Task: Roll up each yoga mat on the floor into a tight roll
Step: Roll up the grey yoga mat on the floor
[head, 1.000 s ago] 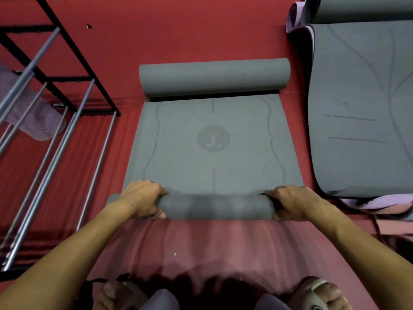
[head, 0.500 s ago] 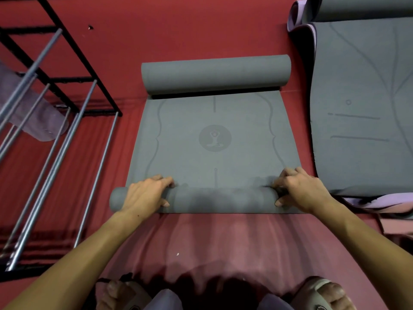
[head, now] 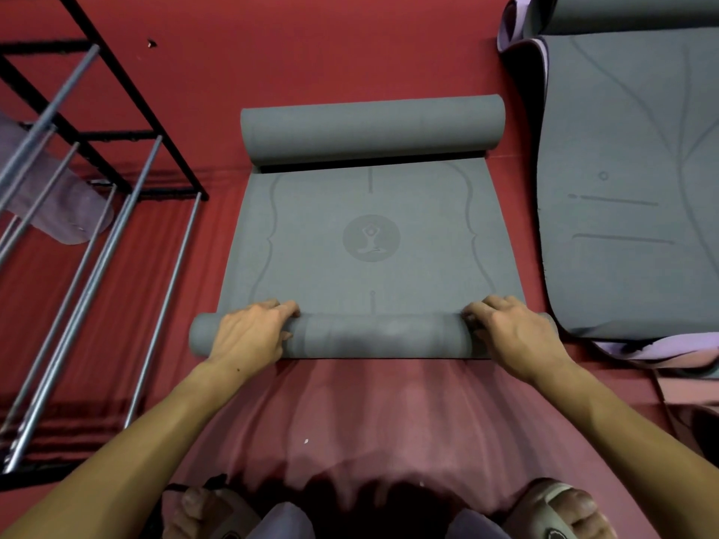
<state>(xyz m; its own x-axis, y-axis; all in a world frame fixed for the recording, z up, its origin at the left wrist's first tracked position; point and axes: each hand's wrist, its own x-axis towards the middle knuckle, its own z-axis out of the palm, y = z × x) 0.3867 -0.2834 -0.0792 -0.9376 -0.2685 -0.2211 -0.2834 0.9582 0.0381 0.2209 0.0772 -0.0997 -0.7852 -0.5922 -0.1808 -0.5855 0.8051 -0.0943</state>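
A grey yoga mat [head: 369, 243] with a round figure logo lies on the red floor in front of me. Its near end is rolled into a thin roll [head: 373, 336]; its far end is curled into a thicker roll [head: 369, 130]. My left hand [head: 249, 334] lies over the left part of the near roll, fingers curled over its top. My right hand [head: 513, 332] grips the right end the same way. A second grey mat [head: 630, 180] with a lilac underside lies flat at the right.
A black and silver metal rack [head: 89, 196] stands at the left, with a lilac rolled mat [head: 58, 200] behind its bars. Another rolled mat [head: 630, 9] lies at the top right. My sandalled feet [head: 560, 511] show at the bottom.
The near roll has moved forward over the mat and grown slightly thicker. Both hands have shifted forward with it, fingers now over its far side.
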